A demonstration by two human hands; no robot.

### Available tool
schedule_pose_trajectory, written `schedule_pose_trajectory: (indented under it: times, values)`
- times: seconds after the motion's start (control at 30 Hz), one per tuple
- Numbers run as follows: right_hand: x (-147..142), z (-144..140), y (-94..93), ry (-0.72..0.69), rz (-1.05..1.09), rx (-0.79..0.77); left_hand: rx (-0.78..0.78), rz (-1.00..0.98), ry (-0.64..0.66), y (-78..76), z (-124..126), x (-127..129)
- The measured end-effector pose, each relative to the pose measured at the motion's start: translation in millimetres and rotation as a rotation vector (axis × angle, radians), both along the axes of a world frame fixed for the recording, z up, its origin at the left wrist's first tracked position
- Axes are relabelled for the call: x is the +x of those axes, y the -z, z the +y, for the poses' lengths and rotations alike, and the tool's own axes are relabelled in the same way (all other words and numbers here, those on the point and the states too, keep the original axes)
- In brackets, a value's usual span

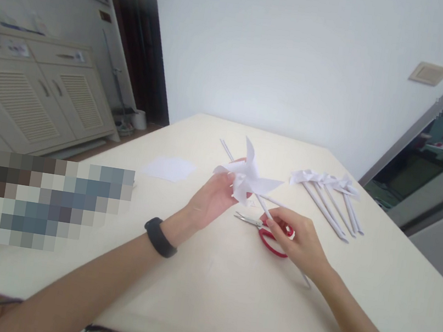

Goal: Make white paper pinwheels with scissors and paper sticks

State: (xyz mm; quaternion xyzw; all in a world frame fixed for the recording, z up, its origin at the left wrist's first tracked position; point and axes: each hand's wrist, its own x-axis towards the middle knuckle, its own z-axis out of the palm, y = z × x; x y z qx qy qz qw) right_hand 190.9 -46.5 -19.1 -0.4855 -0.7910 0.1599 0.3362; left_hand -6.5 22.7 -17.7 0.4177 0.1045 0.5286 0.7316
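Observation:
A white paper pinwheel (258, 182) is raised above the middle of the table, its curled blades fanned out. Fingers of my left hand (210, 197) close around the pinwheel's head from behind and at its centre; the blades partly cover them. My right hand (301, 242) pinches the lower end of the pinwheel's rolled-paper stick (264, 207). Red-handled scissors (274, 246) lie on the table just under my right hand, which hides part of the handles. Beyond my left hand, thin white paper sticks (226, 149) show on the table. Another stick end (306, 281) pokes out below my right hand.
Several finished paper pinwheels (326, 204) lie in a row at the right of the white table (201, 301). White paper sheets (169, 168) rest left of centre. A blurred-out patch (57, 205) covers something on the left. The wall (255, 54) borders the table's far edge.

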Motion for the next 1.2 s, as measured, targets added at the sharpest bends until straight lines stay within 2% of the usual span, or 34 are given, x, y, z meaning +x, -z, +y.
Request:
schedule_pose_trajectory:
  times: [0.17,0.53,0.67,0.77,0.9,1.0,1.1,1.2]
  values:
    - [-2,0,4.1,-0.003,-0.019,0.018,0.016,0.044,-0.042,2.7,-5,7]
    - [-1,-1,6.1,-0.008,-0.040,0.066,0.038,0.026,-0.034,5.9,-3,9]
    - [2,1,3.5,0.059,-0.019,0.108,0.040,0.065,-0.010,5.3,-4,8]
    - [8,5,-0.9,0.139,-0.011,0.150,0.057,0.104,-0.009,-2.4,-2,1]
    - [19,9,-5.6,0.198,-0.018,0.229,0.078,0.092,-0.156,-13.9,9,-16]
    - [24,11,-6.7,0.211,-0.051,0.282,0.048,0.104,-0.254,-12.7,21,-27]
    - [28,13,-5.7,0.235,-0.108,0.338,0.060,0.186,-0.474,-7.5,32,-33]
    - [31,15,-3.4,0.251,-0.163,0.366,0.193,0.347,-0.656,-9.0,35,-36]
